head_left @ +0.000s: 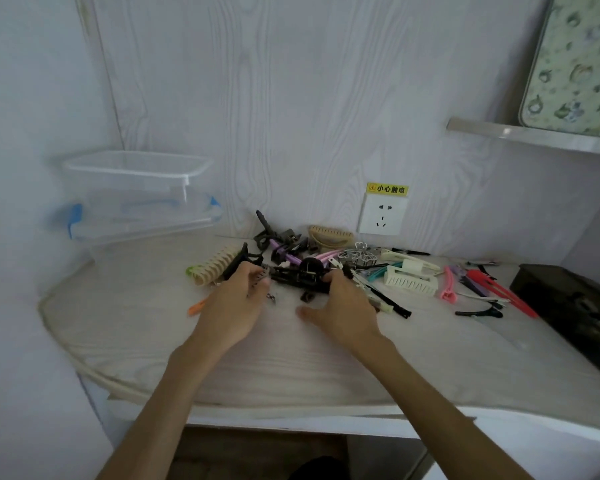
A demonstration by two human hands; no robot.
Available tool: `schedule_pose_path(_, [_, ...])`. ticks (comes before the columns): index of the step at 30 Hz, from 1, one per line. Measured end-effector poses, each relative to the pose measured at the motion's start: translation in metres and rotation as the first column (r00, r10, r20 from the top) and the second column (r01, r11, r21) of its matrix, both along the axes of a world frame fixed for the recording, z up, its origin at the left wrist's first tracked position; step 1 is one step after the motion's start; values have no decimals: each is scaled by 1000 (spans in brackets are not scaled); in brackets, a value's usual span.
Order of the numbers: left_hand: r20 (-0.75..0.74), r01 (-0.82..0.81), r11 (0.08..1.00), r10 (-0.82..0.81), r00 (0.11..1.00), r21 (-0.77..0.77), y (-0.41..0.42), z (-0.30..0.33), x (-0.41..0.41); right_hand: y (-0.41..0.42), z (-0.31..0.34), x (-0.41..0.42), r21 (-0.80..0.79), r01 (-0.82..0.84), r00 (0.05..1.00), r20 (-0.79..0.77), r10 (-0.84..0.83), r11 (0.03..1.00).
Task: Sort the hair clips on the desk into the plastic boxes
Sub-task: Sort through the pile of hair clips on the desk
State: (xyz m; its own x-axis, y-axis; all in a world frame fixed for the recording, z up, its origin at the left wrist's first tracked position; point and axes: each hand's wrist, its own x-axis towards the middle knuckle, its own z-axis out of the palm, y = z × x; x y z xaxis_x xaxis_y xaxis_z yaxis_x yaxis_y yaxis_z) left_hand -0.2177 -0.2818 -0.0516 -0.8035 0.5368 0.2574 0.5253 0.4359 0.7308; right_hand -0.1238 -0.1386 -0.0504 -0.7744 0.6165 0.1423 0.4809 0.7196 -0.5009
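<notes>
A heap of hair clips [291,251] lies along the back of the pale desk [153,327]: black, purple, beige, white, pink and red ones. My left hand [238,299] reaches into the heap's left side, its fingers curled on a dark clip [257,273]. To its right, my right hand [343,303] has its fingers on a long black clip [302,277] in the middle of the heap, thumb spread out over the desk. Two clear plastic boxes [136,188] are stacked at the back left, the lower one with blue latches.
A dark box [575,313] sits at the desk's right edge. A wall socket [383,214] with a yellow warning label is behind the clips. A shelf [534,135] carries a patterned board at the upper right. An orange clip [196,306] lies left of my left wrist.
</notes>
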Motion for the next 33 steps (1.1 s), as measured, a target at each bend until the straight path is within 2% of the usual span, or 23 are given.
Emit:
schedule_pose_path(2, [14, 22, 1000, -22, 1000, 0, 8, 0, -4, -1, -2, -2, 10, 47, 998, -48, -46, 999])
schedule_pose_path(4, [20, 66, 998, -66, 998, 10, 16, 0, -4, -2, -2, -7, 84, 69, 995, -71, -63, 994])
schedule_pose_path(8, [17, 213, 976, -214, 977, 49, 30, 5, -1, 0, -5, -16, 203, -10, 997, -67, 24, 979])
schedule_pose_path(11, [-21, 252, 967, -253, 967, -27, 38, 11, -7, 4, -8, -14, 154, -78, 979, -173, 105, 985])
schedule_pose_path(14, [8, 264, 963, -264, 964, -51, 41, 17, -18, 10, -10, -4, 52, -44, 956, -289, 58, 998])
schedule_pose_path(19, [189, 371, 929, -367, 911, 15, 42, 24, -33, 19, -11, 5, 98, -35, 993, -108, 46, 995])
schedule_pose_path(22, [219, 399, 917, -391, 894, 8, 38, 26, -34, 20, -8, 2, 183, -42, 999, -20, 46, 982])
schedule_pose_path(25, [208, 417, 909, -405, 890, -15, 32, 29, -30, 24, -5, 12, 168, -125, 992, 28, 122, 978])
schedule_pose_path(27, [126, 397, 918, -392, 911, -17, 32, 35, -22, 30, 3, 23, 34, -191, 981, 27, 190, 981])
schedule_pose_path(29, [41, 385, 922, -386, 921, 40, 39, 46, -9, 39, 18, 41, -274, -201, 980, -57, 193, 940])
schedule_pose_path(31, [4, 390, 912, -393, 919, 126, 55, 58, 11, 54, 35, 67, -593, -187, 979, -174, 102, 783])
schedule_pose_path(33, [-9, 411, 889, -417, 909, 202, 83, 66, 36, 77, 48, 99, -732, -185, 958, -284, -48, 655])
